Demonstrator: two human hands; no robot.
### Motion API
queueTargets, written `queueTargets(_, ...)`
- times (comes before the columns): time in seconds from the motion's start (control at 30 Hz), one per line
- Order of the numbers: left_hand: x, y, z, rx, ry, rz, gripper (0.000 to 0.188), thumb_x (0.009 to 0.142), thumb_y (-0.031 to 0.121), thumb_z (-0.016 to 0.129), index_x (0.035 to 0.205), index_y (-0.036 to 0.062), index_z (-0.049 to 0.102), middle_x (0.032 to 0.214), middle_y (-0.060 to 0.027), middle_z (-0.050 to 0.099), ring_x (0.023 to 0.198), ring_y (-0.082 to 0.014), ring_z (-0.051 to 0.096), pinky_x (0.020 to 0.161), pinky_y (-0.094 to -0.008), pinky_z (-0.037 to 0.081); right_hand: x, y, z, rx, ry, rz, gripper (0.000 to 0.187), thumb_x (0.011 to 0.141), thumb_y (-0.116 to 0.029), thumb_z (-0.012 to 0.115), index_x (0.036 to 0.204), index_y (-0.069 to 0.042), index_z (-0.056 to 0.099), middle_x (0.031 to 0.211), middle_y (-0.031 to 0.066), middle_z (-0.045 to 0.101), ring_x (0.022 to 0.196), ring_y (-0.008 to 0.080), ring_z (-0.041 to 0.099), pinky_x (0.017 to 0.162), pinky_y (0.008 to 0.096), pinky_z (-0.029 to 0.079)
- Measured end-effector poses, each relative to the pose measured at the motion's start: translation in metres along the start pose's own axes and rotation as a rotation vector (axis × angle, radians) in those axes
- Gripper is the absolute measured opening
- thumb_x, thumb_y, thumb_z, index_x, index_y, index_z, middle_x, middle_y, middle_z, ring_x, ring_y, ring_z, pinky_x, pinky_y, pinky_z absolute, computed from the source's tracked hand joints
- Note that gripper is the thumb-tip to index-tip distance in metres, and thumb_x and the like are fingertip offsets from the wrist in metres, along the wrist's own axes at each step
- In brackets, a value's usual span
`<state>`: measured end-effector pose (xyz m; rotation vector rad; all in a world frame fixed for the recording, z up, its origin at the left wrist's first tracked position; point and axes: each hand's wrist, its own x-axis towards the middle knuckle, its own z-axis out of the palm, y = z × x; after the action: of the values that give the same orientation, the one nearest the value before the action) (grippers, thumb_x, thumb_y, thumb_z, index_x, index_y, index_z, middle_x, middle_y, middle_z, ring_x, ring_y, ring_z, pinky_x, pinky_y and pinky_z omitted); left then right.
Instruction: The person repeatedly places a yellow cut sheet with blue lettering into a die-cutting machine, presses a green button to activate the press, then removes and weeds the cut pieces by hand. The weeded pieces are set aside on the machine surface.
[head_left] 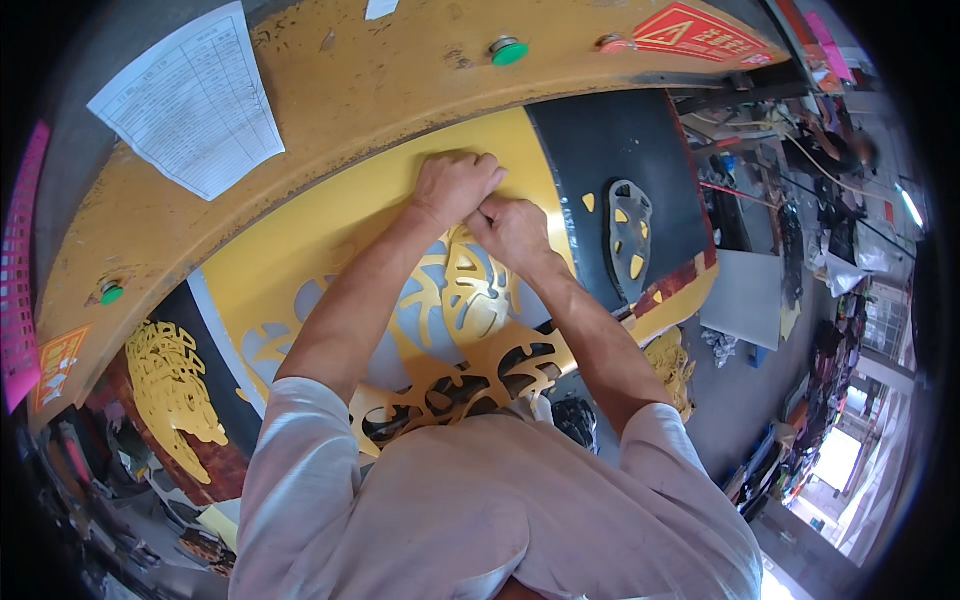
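Observation:
Both my hands meet over a large yellow sheet (400, 160) on the press bed. My left hand (455, 187) is closed, its fingers curled down near the sheet. Touching it, my right hand (512, 232) is closed too, with the fingertips turned inward. What either one grips is hidden. Just below the right hand lies a yellow cut-out piece (470, 300) with curved openings. Toward my body the sheet turns into a web of leftover strips (465, 385) around cut holes, and it hangs over the near edge.
A dark cutting die (628, 245) with yellow scraps inside rests on the black mat (590, 135) at right. Yellow cut pieces (170, 385) are heaped at left. The machine's yellow beam (375, 75), with a green button (509, 51), spans the far side. More yellow scraps (670, 370) lie right.

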<state>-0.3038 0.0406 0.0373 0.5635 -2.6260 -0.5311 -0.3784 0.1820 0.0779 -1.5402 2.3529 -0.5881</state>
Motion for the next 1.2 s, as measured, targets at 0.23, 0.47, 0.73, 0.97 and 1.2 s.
queueTargets(0.23,0.009,-0.006,0.006,0.156,0.104,0.123,0.019,0.090,0.035,0.071,0.086,0.0167,0.071,0.091,-0.0010,0.071,0.096,-0.0240,0.061,0.088,-0.0427,0.049,0.008,0.009,-0.004,-0.057,0.057,-0.511,0.022,0.089,-0.021,0.077,0.073,-0.010,0.065,0.066,0.0096,0.065,0.059,0.0338,0.066,0.054,0.0442,0.053)
queueTargets(0.47,0.022,0.006,-0.008,0.280,-0.318,-0.072,0.023,0.095,0.040,0.067,0.099,0.0185,0.075,0.099,-0.0011,0.073,0.105,-0.0246,0.064,0.091,-0.0463,0.051,0.014,-0.012,-0.026,-0.173,-0.112,-0.778,0.006,0.075,-0.016,0.070,0.074,-0.010,0.069,0.073,0.0062,0.070,0.068,0.0253,0.071,0.060,0.0394,0.058)
queueTargets(0.73,0.018,-0.007,0.001,0.184,-0.150,-0.074,0.026,0.095,0.042,0.071,0.099,0.0164,0.073,0.100,-0.0023,0.074,0.107,-0.0273,0.065,0.093,-0.0485,0.052,-0.088,-0.074,-0.034,0.673,-0.307,-0.499,0.008,0.089,-0.016,0.078,0.091,-0.009,0.074,0.086,0.0093,0.072,0.090,0.0255,0.072,0.074,0.0357,0.059)
queueTargets(0.97,-0.052,0.026,-0.085,-1.203,-0.230,-0.587,0.053,0.109,0.053,0.060,0.120,0.0015,0.070,0.110,-0.0087,0.075,0.101,-0.0179,0.072,0.090,-0.0333,0.058,-0.096,0.009,-0.083,1.236,-0.199,0.099,0.017,0.101,-0.019,0.080,0.104,-0.007,0.068,0.118,0.0070,0.071,0.104,0.0140,0.065,0.092,0.0301,0.057)
queueTargets(1.2,-0.189,0.164,-0.116,-1.057,-0.080,-0.861,0.031,0.106,0.024,0.070,0.125,-0.0002,0.068,0.106,-0.0061,0.074,0.097,-0.0127,0.072,0.082,-0.0298,0.057,-0.079,-0.049,-0.048,1.296,-0.314,0.255,0.024,0.099,-0.026,0.083,0.108,-0.007,0.070,0.102,0.0020,0.074,0.088,0.0099,0.068,0.074,0.0268,0.054)
